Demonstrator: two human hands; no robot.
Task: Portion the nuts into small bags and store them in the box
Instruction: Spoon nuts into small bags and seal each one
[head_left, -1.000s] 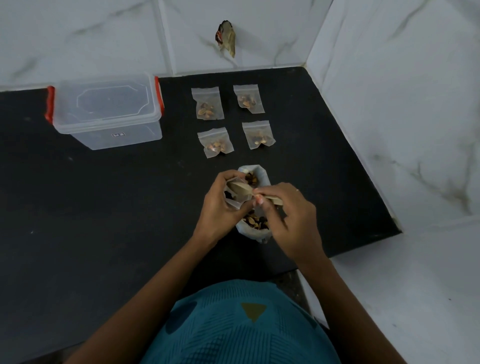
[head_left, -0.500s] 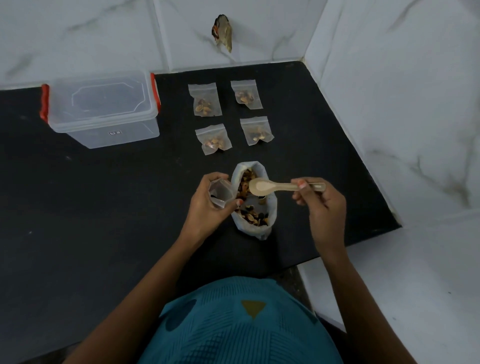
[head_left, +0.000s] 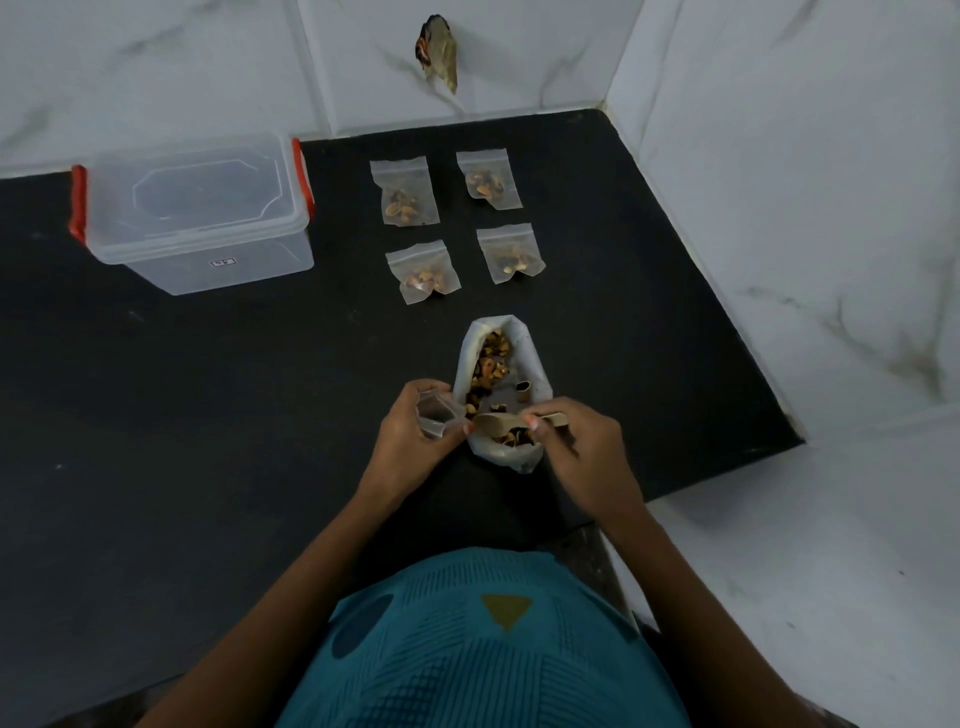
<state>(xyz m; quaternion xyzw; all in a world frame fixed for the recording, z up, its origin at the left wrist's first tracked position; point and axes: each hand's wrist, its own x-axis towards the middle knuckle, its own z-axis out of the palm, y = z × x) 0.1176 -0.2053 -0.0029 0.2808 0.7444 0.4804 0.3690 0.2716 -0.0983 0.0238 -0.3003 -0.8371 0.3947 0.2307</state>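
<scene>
1. On the black surface (head_left: 208, 415), back left, the clear box (head_left: 200, 213) sits with its lid on, well apart from everything else, so storing looks like a later job.
2. Front and centre, the big nut bag (head_left: 531, 358) lies open with nuts showing along most of it. The four filled small bags (head_left: 423, 271) lie in two rows just beyond it.
3. Over at its left rim, the left hand (head_left: 410, 447) has its fingers curled round an open small bag (head_left: 439, 413), mouth up. Can't tell if anything's inside yet. I'd keep it that close so strays drop back into the big bag.
4. Opposite, the right hand (head_left: 587, 452) pinches the wooden spoon (head_left: 496, 423) by its handle, bowl down among the nuts at the near end. Tip: take a modest scoop to match the other four, level it, then tilt it slowly over the mouth.
</scene>
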